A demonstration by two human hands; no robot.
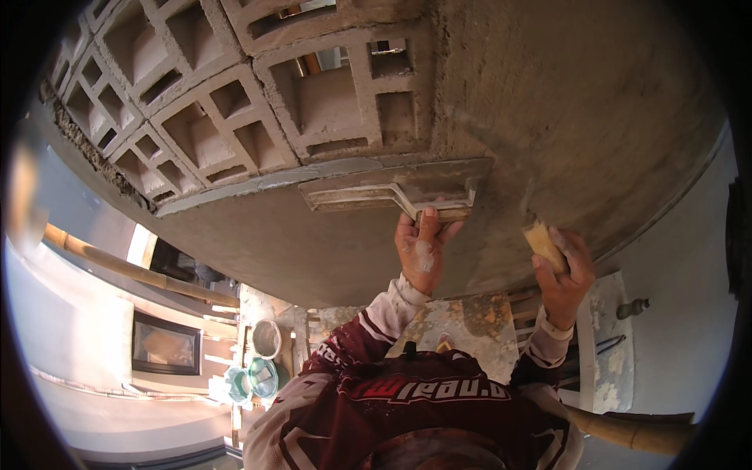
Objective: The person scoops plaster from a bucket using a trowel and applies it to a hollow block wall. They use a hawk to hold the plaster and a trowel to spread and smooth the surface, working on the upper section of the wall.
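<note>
Grasping the long trowel [440, 180] by its handle [454, 214] with the left hand [421, 252], just below the block lattice [270, 102]; clasping a yellow-handled tool [544, 244] with the right hand [569, 274], lower right of the lattice. Expect stiffness, little weight (perhaps slick when wet); grip mid-handle.

From here, both arms [370, 323] reach toward the far side; the pale-smeared left hand [422, 247] grips thumb-up, the right hand [567, 272], slightly nearer, fingers curled.

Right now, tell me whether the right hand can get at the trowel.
Probably not without letting go: the right hand grips a yellow-handled tool, and the left hand holds the trowel by its handle. Otherwise, only plaster shows in the gap between the two tools.
</note>
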